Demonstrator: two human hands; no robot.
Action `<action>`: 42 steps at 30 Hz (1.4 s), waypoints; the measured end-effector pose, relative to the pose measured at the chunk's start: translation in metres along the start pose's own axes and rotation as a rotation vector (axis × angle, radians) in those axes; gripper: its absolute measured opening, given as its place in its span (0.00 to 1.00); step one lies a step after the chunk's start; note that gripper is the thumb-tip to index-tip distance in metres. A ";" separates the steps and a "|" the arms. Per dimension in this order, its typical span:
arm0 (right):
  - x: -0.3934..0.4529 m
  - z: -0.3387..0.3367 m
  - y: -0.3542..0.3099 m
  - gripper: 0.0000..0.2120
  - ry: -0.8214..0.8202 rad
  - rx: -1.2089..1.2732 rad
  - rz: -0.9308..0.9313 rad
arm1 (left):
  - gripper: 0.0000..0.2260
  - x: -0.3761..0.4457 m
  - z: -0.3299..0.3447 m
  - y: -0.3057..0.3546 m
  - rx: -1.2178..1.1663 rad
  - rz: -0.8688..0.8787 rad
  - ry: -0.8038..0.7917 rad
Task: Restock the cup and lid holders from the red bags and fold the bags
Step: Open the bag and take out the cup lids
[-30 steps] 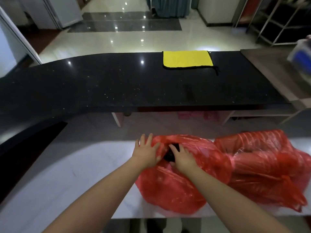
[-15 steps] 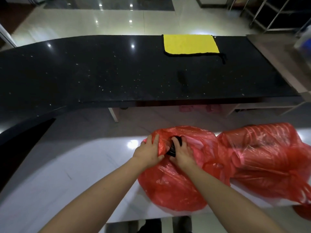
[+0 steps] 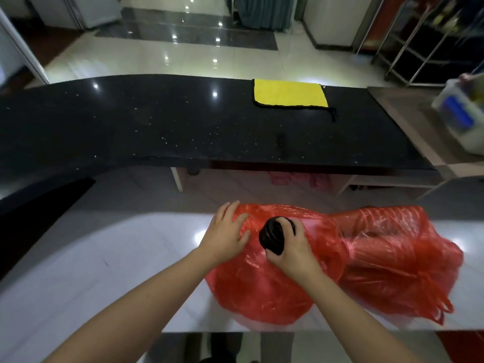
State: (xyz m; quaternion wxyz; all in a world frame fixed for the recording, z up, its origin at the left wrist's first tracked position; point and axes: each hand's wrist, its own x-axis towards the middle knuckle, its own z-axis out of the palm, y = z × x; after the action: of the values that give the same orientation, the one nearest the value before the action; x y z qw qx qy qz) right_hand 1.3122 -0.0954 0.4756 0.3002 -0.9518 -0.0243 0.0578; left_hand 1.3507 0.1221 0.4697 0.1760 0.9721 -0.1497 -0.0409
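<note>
Two red plastic bags lie side by side on the white counter. My right hand grips a stack of black lids, which sticks out of the nearer red bag. My left hand rests flat on that bag's upper left side, fingers spread. The second red bag sits to the right, bulging with stacked contents that show faintly through the plastic.
A black stone bar top runs across behind the white counter, with a yellow cloth lying on it. A white and blue container stands at the far right on a brown surface. Glossy floor lies beyond.
My right hand has drawn the black lid stack further out of the bag, so much more of it shows. My left hand now lies flat on the bag.
</note>
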 end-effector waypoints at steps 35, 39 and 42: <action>-0.526 0.263 -0.266 0.36 -0.889 -0.254 -1.291 | 0.17 -0.816 0.059 0.087 -0.059 -1.465 0.606; -0.569 0.306 -0.260 0.34 -0.833 -0.467 -1.362 | 0.13 -0.861 0.080 0.090 -0.082 -1.488 0.564; -0.582 0.332 -0.263 0.35 -0.712 -0.621 -1.439 | 0.14 -0.879 0.095 0.090 -0.127 -1.488 0.512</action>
State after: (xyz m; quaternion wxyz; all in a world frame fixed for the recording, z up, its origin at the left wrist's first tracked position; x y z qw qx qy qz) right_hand 0.6907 0.2617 0.4128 -0.0358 -0.6692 -0.7290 0.1391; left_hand 0.4763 0.2788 0.4366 0.1865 0.7841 0.5880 0.0685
